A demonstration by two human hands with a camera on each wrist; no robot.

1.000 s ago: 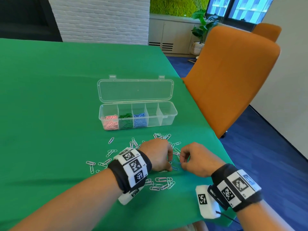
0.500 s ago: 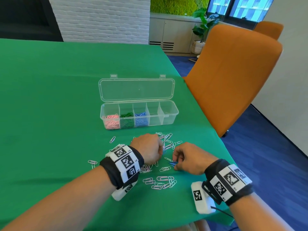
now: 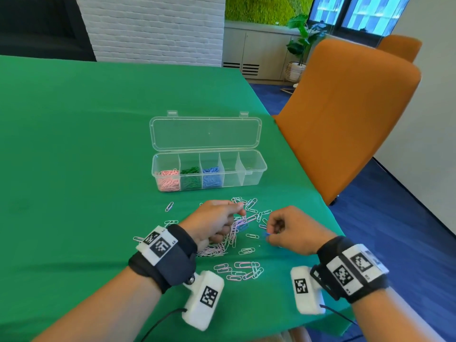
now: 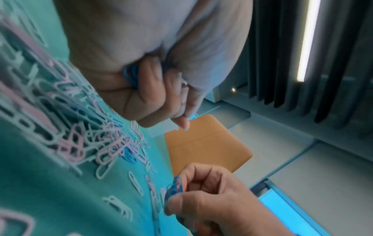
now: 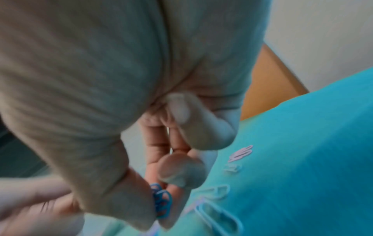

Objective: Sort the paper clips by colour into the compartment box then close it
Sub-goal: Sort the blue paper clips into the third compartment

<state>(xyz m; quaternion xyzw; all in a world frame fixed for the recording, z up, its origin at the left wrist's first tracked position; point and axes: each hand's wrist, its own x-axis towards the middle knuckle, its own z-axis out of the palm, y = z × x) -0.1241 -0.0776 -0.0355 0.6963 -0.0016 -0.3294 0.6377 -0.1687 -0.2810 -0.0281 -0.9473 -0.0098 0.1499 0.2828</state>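
Observation:
A clear compartment box (image 3: pixel 256 175) stands open on the green table, its lid (image 3: pixel 206 133) laid back; pink, green and blue clips fill its three left compartments. Loose pink, white and blue paper clips (image 3: pixel 237 230) lie scattered in front of it. My left hand (image 3: pixel 217 222) hovers over the pile, fingers curled round a few blue clips (image 4: pixel 131 76) in the palm. My right hand (image 3: pixel 283 229) pinches a small bunch of blue clips (image 5: pixel 161 199) between thumb and fingers, just right of the pile. A blue clip (image 4: pixel 129 155) still lies among the pink ones.
An orange chair (image 3: pixel 345 114) stands at the table's right edge, close to the box. A second cluster of pink and white clips (image 3: pixel 243 270) lies nearer me. The green cloth (image 3: pixel 74 144) stretches wide to the left and beyond the box.
Both hands have lifted and drawn slightly apart. The left hand has rolled onto its side over the pile, and the right hand has come up with blue clips pinched in it.

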